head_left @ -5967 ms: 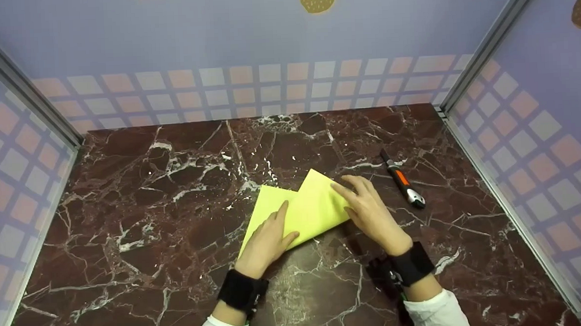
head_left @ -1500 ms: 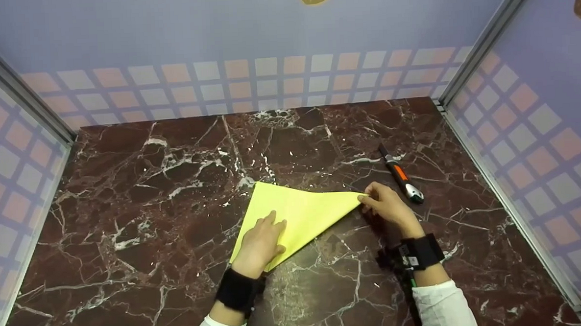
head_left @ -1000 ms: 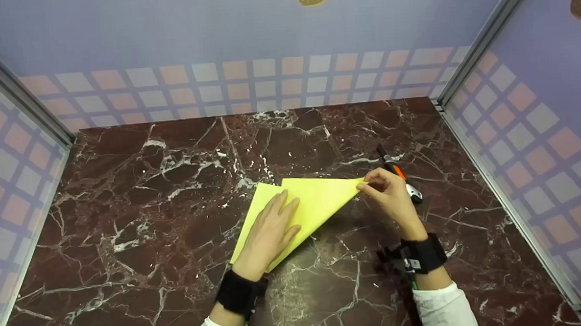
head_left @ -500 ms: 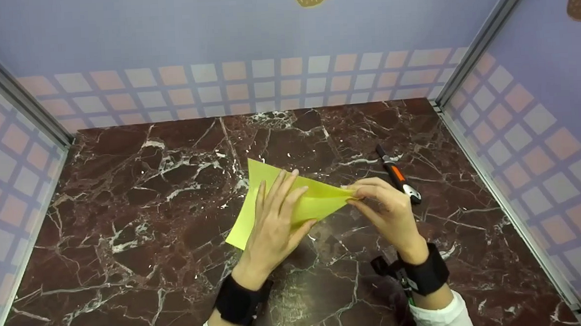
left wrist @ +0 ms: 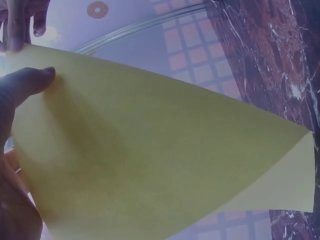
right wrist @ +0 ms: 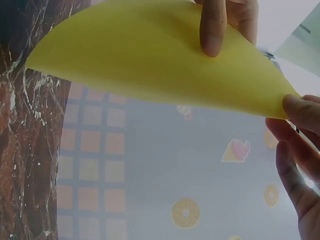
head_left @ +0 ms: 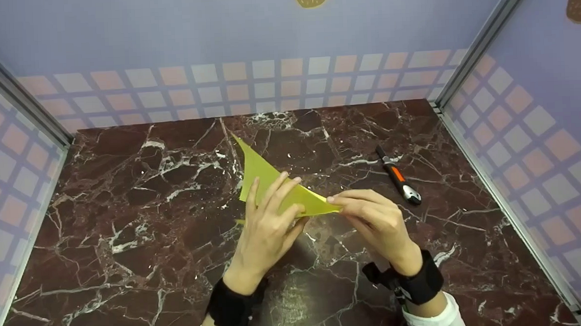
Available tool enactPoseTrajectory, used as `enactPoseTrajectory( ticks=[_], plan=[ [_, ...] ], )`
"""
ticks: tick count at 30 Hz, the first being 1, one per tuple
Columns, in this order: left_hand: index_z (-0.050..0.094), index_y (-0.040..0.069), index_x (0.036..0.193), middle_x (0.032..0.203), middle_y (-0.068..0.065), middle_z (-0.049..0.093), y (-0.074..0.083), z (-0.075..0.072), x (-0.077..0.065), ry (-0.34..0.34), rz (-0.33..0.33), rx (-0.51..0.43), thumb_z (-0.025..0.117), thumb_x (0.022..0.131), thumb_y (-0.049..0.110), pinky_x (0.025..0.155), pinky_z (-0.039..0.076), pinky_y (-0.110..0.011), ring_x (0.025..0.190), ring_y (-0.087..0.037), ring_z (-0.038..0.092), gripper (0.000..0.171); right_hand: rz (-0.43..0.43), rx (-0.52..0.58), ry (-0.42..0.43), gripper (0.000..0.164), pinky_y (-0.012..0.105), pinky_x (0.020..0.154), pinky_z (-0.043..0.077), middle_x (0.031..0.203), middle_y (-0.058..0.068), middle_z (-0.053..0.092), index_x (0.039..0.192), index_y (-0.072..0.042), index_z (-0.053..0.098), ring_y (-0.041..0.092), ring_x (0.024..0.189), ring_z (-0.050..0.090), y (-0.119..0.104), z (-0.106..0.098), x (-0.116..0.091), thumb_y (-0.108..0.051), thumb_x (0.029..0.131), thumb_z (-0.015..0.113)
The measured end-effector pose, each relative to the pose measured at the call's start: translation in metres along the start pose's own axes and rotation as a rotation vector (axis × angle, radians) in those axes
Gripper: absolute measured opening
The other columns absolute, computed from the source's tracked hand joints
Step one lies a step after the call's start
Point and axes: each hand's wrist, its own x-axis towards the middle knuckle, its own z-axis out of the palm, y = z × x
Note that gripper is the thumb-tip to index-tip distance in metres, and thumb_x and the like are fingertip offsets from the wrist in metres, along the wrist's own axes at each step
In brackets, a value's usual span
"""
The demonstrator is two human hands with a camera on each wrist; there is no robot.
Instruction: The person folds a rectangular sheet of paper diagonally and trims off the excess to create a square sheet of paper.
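A folded sheet of yellow paper [head_left: 259, 171] stands tilted up above the marble tabletop, its tall point toward the back. My left hand [head_left: 266, 230] holds it between thumb and spread fingers; in the left wrist view the thumb [left wrist: 35, 82] presses on one face of the paper [left wrist: 150, 145]. With thumb and fingertips my right hand [head_left: 378, 218] pinches the narrow right corner. The right wrist view shows that corner between the right fingers, and a left finger [right wrist: 213, 30] lying on the other face of the paper [right wrist: 135, 55].
A utility knife [head_left: 400, 178] with an orange insert lies to the right, beyond my right hand. Small white scraps or flecks show on the dark marble tabletop [head_left: 143, 267]. Patterned walls [head_left: 216, 34] enclose the back and both sides.
Earlier the paper lay flat under my left hand. Since then both hands have lifted and tilted it upright, and the right hand has drawn its pinched corner left, toward the left hand.
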Motion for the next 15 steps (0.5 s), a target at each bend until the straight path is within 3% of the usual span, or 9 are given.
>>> enactPoseTrajectory(
  ticks=[3, 9, 15],
  plan=[
    [0.068, 0.02, 0.088, 0.134, -0.009, 0.063, -0.002, 0.0, 0.0, 0.004, 0.023, -0.021, 0.084, 0.076, 0.027, 0.13, 0.004, -0.047, 0.134, -0.031, 0.053, 0.021, -0.01, -0.017, -0.021, 0.009, 0.024, 0.082, 0.059, 0.098, 0.007, 0.079, 0.085, -0.007, 0.074, 0.023, 0.088, 0.072, -0.003, -0.001, 0.004, -0.012, 0.092, 0.07],
    [0.072, 0.016, 0.091, 0.112, -0.003, 0.07, 0.0, 0.0, -0.001, 0.024, 0.008, -0.075, 0.082, 0.077, 0.017, 0.118, 0.036, -0.053, 0.114, -0.02, 0.066, 0.017, 0.03, -0.047, -0.076, 0.01, 0.024, 0.081, 0.057, 0.101, 0.006, 0.078, 0.098, -0.006, 0.077, 0.021, 0.088, 0.072, -0.009, -0.008, 0.009, -0.009, 0.09, 0.071],
    [0.075, 0.009, 0.095, 0.106, -0.004, 0.073, 0.003, 0.001, -0.002, 0.039, 0.015, -0.147, 0.08, 0.078, 0.008, 0.106, 0.052, -0.043, 0.1, -0.018, 0.072, 0.017, 0.064, -0.12, -0.124, 0.009, 0.024, 0.085, 0.056, 0.104, 0.005, 0.078, 0.097, -0.007, 0.076, 0.02, 0.091, 0.071, -0.01, -0.017, 0.01, -0.01, 0.09, 0.072]
  ],
)
